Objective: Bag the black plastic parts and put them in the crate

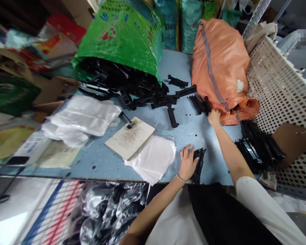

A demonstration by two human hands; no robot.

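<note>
My left hand (187, 162) rests on a small stack of black plastic parts (199, 165) near the front edge of the blue table (102, 160), fingers curled against the stack. My right hand (214, 117) reaches far forward to black parts (200, 103) at the mouth of an orange woven sack (219, 64); its fingers are bent down on them, and I cannot see whether they grip one. More black plastic parts (165, 100) lie scattered mid-table.
A green sack (122, 37) spills black parts at the back left. Clear plastic bags (84, 117), a notepad (130, 137) and flat bags (153, 158) lie left of my hands. A perforated white basket (280, 98) with black parts stands right. Bagged parts (109, 207) sit below the table edge.
</note>
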